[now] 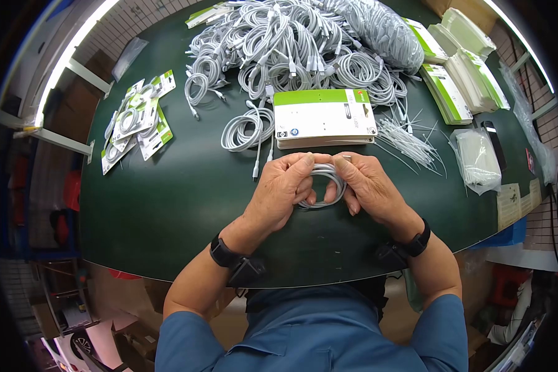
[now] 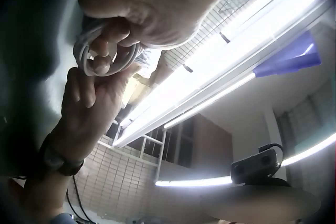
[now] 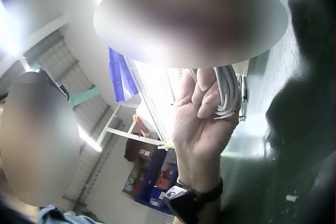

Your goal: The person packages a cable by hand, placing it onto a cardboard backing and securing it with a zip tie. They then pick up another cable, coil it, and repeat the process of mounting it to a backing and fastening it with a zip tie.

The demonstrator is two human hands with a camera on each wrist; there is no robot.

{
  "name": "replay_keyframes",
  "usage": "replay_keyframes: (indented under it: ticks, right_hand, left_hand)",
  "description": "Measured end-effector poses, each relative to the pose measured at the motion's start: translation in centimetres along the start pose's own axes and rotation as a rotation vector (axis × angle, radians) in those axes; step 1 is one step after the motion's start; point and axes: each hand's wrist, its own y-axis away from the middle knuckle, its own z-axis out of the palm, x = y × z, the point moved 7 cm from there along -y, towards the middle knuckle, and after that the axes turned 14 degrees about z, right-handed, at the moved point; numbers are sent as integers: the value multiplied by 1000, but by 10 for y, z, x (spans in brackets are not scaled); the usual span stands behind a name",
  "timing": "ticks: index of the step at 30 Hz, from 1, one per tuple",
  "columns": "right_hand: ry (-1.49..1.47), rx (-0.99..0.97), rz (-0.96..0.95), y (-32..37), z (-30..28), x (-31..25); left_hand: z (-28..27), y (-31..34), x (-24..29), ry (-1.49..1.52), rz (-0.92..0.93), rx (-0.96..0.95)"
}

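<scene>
Across the dark green table (image 1: pixel 167 211), before a stack of green-and-white packaging cards (image 1: pixel 321 118), the left hand (image 1: pixel 283 186) and right hand (image 1: pixel 367 186) hold a coiled grey cable (image 1: pixel 330 199) between them, fingers curled round its loops.

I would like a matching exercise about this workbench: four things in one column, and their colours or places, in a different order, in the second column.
Column 1
1. Cable coil
2. Table top
3. Loose strips
4. Wrist straps

Column 2
A. black
B. just right of the middle card stack
C. held by the left hand and right hand
D. dark green

Right pairs: 1-C, 2-D, 3-B, 4-A
</scene>
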Motion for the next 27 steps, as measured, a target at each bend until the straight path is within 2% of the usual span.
replay_keyframes:
  ticks: [3,10,13,14,16,18,21,24,27]
  right_hand:
    - [10,32,10,-3,-6,4]
    - [-282,-66,9,0,4,1]
    - [-152,-110,-4,-3,13,6]
    - [-145,-95,45,1,14,8]
    - [-215,-134,38,-1,12,12]
    - [-284,-150,53,-4,12,19]
    - [-256,-136,83,-7,10,21]
    - [-40,-134,127,-8,12,16]
    - [41,-182,110,-7,16,20]
  left_hand:
    - [5,1,-1,54,18,-10]
    - [-12,-5,3,193,53,157]
    - [-14,-3,2,150,71,125]
    - [-13,-3,2,144,52,127]
    - [-11,-2,6,133,10,135]
    - [-16,-3,8,48,24,56]
    - [-20,-6,10,-82,18,-2]
    - [-24,-8,10,-175,-4,-45]
    - [-20,-6,8,-253,-8,-43]
